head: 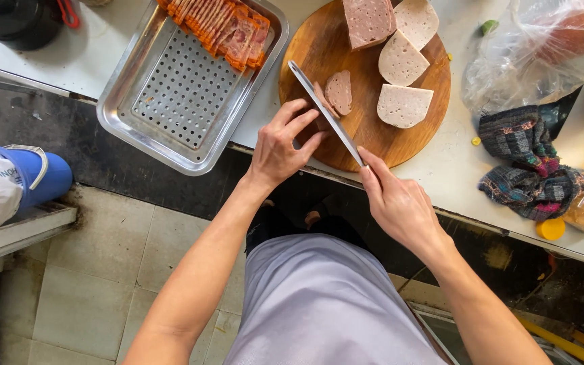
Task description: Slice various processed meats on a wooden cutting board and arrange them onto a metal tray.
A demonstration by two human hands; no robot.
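My right hand [398,203] grips the handle of a long knife [322,108] whose blade lies across the round wooden cutting board [319,47]. My left hand [280,145] rests on the board's near edge, fingertips against a small piece of pink sausage meat beside the blade. A cut slice [339,91] stands just past the blade. Three pale wedges of pork roll [403,105] and a larger pinkish block [368,20] lie on the far half of the board.
A perforated steel tray [177,101] left of the board holds a row of red meat slices [228,27] at its far end. A dark plaid cloth [528,165], a clear plastic bag [542,47] and a yellow cap [551,228] lie right. A blue bucket [35,177] stands at left.
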